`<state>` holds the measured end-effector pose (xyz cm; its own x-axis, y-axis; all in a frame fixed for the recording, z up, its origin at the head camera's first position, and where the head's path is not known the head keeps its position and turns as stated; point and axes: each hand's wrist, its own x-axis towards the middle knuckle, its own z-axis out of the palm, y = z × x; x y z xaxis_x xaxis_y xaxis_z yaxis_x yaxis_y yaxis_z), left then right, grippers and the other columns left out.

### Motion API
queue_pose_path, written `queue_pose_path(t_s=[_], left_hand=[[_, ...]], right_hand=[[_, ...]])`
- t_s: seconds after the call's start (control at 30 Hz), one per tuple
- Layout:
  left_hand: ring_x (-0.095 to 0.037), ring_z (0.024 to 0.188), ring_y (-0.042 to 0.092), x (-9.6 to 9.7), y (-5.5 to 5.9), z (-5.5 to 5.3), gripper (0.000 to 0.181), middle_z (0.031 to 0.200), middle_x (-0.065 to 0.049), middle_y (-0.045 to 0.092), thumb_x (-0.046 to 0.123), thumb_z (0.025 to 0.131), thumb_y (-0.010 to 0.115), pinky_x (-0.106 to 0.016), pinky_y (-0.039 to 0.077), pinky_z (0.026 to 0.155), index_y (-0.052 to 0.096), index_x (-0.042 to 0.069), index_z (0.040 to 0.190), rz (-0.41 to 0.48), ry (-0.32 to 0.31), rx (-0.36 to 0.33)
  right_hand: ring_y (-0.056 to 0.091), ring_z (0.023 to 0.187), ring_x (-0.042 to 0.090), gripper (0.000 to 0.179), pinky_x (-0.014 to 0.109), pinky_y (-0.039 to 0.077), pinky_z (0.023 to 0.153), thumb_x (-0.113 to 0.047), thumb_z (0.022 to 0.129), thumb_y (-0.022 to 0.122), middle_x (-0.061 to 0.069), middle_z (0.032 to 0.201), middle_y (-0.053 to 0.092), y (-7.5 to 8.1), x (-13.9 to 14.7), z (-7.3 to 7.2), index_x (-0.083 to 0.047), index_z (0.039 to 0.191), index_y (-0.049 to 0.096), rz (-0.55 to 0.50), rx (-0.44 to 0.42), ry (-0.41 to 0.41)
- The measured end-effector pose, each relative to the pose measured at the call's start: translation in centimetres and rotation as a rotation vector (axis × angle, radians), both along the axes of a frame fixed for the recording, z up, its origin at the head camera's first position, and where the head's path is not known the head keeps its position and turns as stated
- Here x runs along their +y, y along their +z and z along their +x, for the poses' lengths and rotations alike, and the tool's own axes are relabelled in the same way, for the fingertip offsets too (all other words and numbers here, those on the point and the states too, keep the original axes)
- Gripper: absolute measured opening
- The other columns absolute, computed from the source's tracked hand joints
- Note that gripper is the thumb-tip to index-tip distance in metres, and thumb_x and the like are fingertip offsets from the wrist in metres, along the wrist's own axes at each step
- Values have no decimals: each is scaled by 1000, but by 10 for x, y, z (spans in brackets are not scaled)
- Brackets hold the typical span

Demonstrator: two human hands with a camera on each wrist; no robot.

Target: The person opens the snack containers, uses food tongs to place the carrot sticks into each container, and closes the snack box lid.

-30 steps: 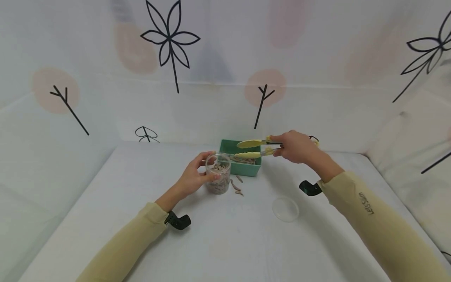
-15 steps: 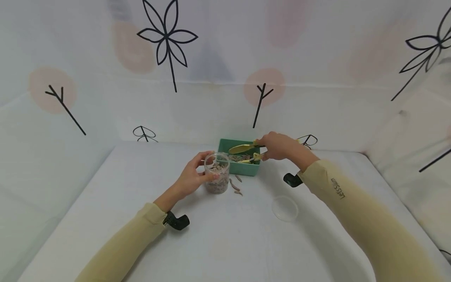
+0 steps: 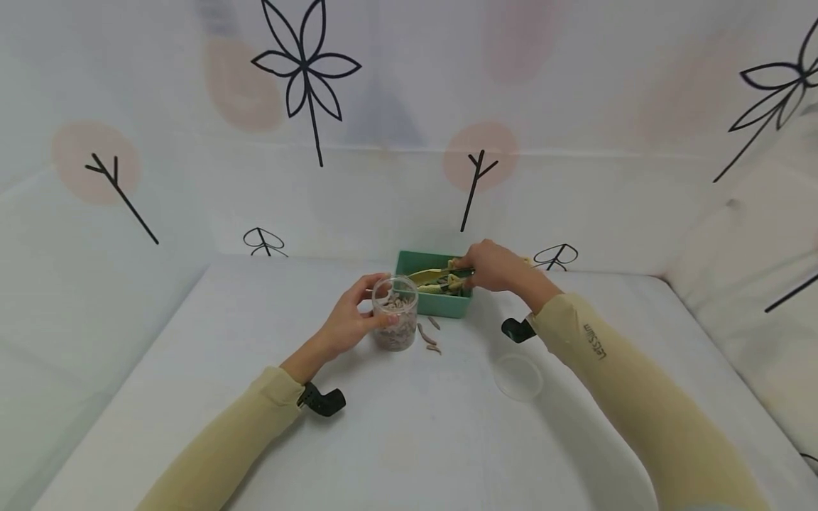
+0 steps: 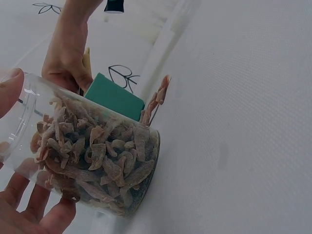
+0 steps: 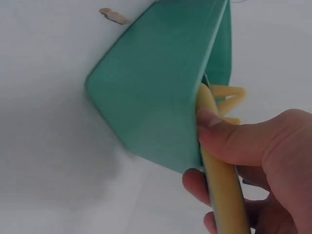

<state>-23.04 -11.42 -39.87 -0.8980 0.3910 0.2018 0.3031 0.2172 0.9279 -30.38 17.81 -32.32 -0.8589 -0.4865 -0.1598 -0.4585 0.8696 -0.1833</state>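
My left hand (image 3: 348,321) holds a clear plastic jar (image 3: 395,333) upright on the table, fingers and thumb around its upper part. In the left wrist view the lidless jar is largely filled with brownish dried strips (image 4: 97,151). Beside it stands a green rectangular box (image 3: 441,306) with similar strips inside. My right hand (image 3: 495,267) grips yellow-tipped tongs (image 3: 429,275) at the box's right side, their tips reaching down into it. In the right wrist view thumb and fingers pinch the yellow handle (image 5: 222,190) right at the rim; the tips are hidden by the box wall.
A few loose strips (image 3: 427,335) lie on the white table (image 3: 409,433) in front of the box and jar. A clear round lid (image 3: 517,377) lies flat to the right. A white patterned curtain (image 3: 383,199) rises behind the table.
My right hand has moved left and brought the tongs from above the box down into it. The left hand and jar stay in place.
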Motion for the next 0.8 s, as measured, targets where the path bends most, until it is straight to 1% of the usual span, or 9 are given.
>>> queue_pose_path(t_s=[0.1,0.27,0.37,0.57,0.63,0.8], left_hand=[[-30,127,47,-1,0,0,71,140,-10,50,13,88,78,-49,48,100,42,16,148,-10,3,-3],[-30,127,46,-2,0,0,71,141,-9,50,14,88,78,-49,47,101,41,16,149,-17,10,-3],[-31,127,47,-2,-1,0,71,141,-10,50,13,88,78,-49,48,101,41,16,149,-12,4,4],[-31,126,47,-1,-2,-1,70,142,-11,50,12,88,78,-49,48,100,42,15,148,-1,-8,12],[-31,126,47,0,-1,0,69,142,-11,50,11,88,78,-48,48,101,42,16,148,-4,-5,9],[-31,127,47,1,0,1,70,142,-12,50,10,88,77,-48,48,101,42,15,148,-1,-1,11]], right_hand=[[56,93,26,49,37,49,72,-17,89,77,16,113,66,-4,1,5,-8,134,61,-23,43,-19],[55,84,24,41,34,46,62,-19,91,75,11,104,69,-8,0,11,-10,129,67,-24,118,-13],[56,82,23,39,33,46,60,-20,91,75,11,105,70,-9,2,12,-10,128,68,-26,135,-7],[55,81,22,45,31,45,59,-21,91,75,16,119,69,-4,15,13,-11,133,63,-69,96,-40],[54,82,22,46,31,44,59,-21,91,75,15,122,68,-2,21,13,-10,134,63,-80,97,-51],[54,81,21,47,31,42,60,-20,90,75,16,122,68,6,35,14,-6,133,62,-122,112,-71]])
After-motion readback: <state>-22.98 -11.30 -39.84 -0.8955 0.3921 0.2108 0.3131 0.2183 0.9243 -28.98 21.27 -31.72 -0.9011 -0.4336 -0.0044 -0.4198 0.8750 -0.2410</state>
